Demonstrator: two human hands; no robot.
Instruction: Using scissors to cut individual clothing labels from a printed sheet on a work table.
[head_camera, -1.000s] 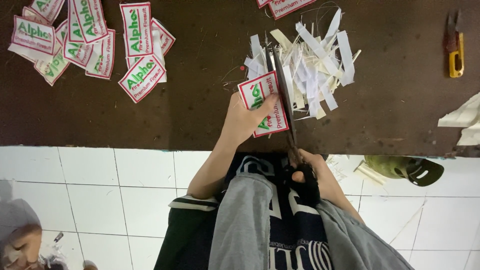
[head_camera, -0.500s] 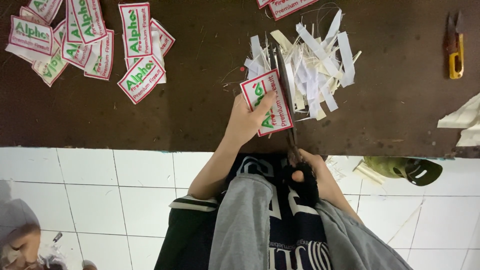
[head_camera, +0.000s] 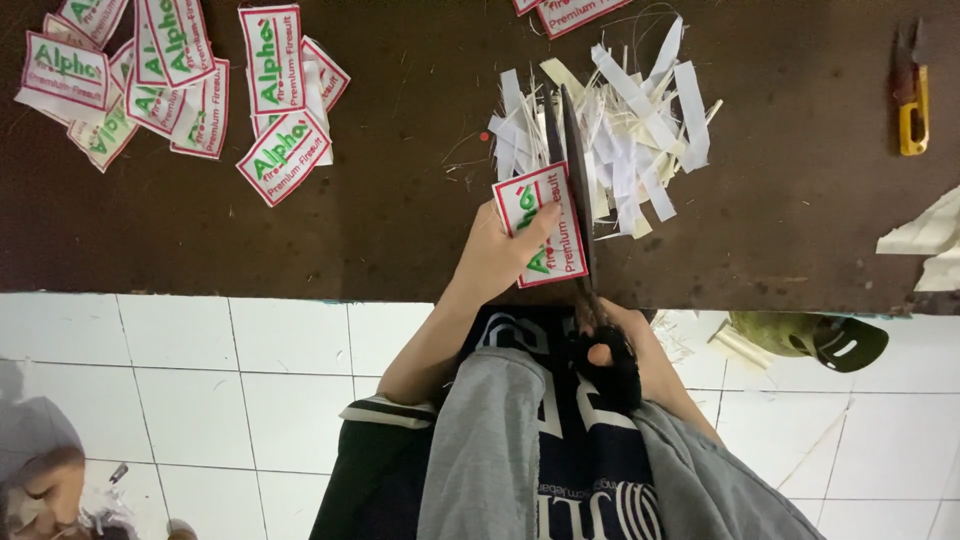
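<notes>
1. Left hand (head_camera: 492, 258) grips a rectangular fabric label (head_camera: 541, 226), white with a red border and green and red lettering. Thumb lies across its face, the other fingers are curled underneath; the hold is closed tight on the label.
2. The label sits tilted, above the near edge of the dark brown desk (head_camera: 380, 220), just in front of the person's body.
3. Right hand (head_camera: 625, 355) is closed around the black handles of a pair of scissors (head_camera: 577, 190), fingers through the loops, below the desk edge.
4. The scissor blades run up along the label's right edge, touching it; the tips reach into the scrap pile. Blades look nearly together; how far apart they are I cannot tell.
5. A heap of white offcut strips (head_camera: 630, 130) lies on the desk just beyond and to the right of the label.
6. A spread of matching labels (head_camera: 180, 85) lies at the far left of the desk, well apart from the hands, several overlapping.
7. A yellow-handled thread snipper (head_camera: 911, 105) lies at the far right of the desk.
8. White tiled floor (head_camera: 200, 380) shows below the desk; a green sandal (head_camera: 805, 335) rests there to the right.
</notes>
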